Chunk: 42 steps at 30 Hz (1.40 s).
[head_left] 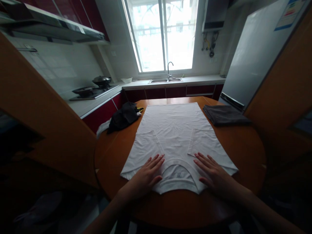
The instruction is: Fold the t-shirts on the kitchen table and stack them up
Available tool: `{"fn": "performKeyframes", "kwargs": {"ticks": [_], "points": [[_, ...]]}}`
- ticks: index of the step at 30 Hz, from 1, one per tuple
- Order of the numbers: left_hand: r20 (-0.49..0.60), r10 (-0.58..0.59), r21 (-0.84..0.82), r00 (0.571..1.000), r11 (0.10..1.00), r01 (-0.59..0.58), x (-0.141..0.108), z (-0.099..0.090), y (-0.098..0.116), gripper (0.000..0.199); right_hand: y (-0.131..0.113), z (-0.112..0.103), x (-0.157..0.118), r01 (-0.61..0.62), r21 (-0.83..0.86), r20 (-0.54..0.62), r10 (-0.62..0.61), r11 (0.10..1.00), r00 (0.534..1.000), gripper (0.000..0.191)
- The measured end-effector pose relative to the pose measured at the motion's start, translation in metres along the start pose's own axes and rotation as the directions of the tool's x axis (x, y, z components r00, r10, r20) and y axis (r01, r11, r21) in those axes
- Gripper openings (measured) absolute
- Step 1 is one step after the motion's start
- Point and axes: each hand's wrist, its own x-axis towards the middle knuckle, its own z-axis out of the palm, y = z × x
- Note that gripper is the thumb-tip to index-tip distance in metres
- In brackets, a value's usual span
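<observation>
A white T-shirt (174, 130) lies spread on the round wooden table (109, 162), its neckline toward me and its hem at the far side. Both short sleeves are laid inward over the body of the shirt. My left hand (148, 172) rests flat on the fabric left of the collar, fingers stretched out near the left sleeve's edge. On the other side of the collar, my right hand (212, 170) presses flat, with its fingertips at the right sleeve's edge. Neither hand grips the cloth.
A folded dark grey cloth (225, 115) lies at the table's right. Bunched black clothing (124, 117) sits at the left edge, beside some pale fabric (102, 127). Beyond are a counter with a sink (159, 81), a stove with pans (101, 80) and a fridge (255, 48).
</observation>
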Motion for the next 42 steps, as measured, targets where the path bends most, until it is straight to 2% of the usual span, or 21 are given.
{"fn": "performKeyframes", "kwargs": {"ticks": [4, 9, 15, 19, 24, 27, 30, 33, 35, 38, 42], "points": [[-0.043, 0.080, -0.114, 0.996, 0.990, -0.084, -0.022, -0.014, 0.001, 0.058, 0.004, -0.009, -0.010, 0.114, 0.054, 0.014, -0.115, 0.992, 0.993, 0.058], [-0.096, 0.118, -0.109, 0.988, 0.986, -0.129, -0.045, -0.018, -0.002, 0.029, 0.003, -0.013, -0.020, 0.159, 0.116, -0.050, -0.154, 0.981, 0.987, 0.039], [-0.149, 0.190, -0.037, 0.970, 0.980, -0.197, -0.044, -0.016, -0.005, 0.016, -0.008, -0.016, -0.019, 0.168, 0.100, -0.111, -0.157, 0.981, 0.981, 0.006], [-0.171, 0.231, 0.027, 0.958, 0.973, -0.229, -0.040, -0.016, -0.004, 0.011, -0.011, -0.019, -0.018, 0.207, 0.077, -0.113, -0.197, 0.975, 0.974, 0.010], [-0.199, 0.287, 0.083, 0.937, 0.958, -0.276, -0.039, -0.018, 0.001, 0.019, -0.008, -0.020, -0.023, 0.272, 0.011, -0.147, -0.268, 0.962, 0.952, 0.010], [-0.170, 0.268, 0.078, 0.948, 0.963, -0.258, -0.043, -0.018, 0.001, 0.027, -0.006, -0.022, -0.029, 0.278, -0.056, -0.165, -0.283, 0.959, 0.945, 0.016], [-0.131, 0.218, 0.080, 0.967, 0.975, -0.209, -0.051, -0.018, -0.004, 0.046, -0.001, -0.024, -0.035, 0.268, -0.107, -0.177, -0.284, 0.957, 0.942, 0.023], [-0.141, 0.166, 0.112, 0.976, 0.982, -0.151, -0.062, -0.022, -0.017, 0.065, 0.008, -0.026, -0.043, 0.238, -0.136, -0.190, -0.261, 0.962, 0.946, 0.027], [-0.170, 0.135, 0.151, 0.976, 0.982, -0.110, -0.071, -0.025, -0.030, 0.070, 0.017, -0.027, -0.050, 0.208, -0.155, -0.199, -0.236, 0.966, 0.951, 0.027], [-0.215, 0.102, 0.184, 0.971, 0.981, -0.062, -0.084, -0.030, -0.049, 0.062, 0.033, -0.029, -0.061, 0.150, -0.192, -0.221, -0.192, 0.970, 0.956, 0.026], [-0.277, 0.061, 0.121, 0.959, 0.992, -0.028, -0.094, -0.031, -0.066, 0.038, 0.053, -0.029, -0.072, 0.069, -0.229, -0.296, -0.137, 0.971, 0.945, 0.024]]}}
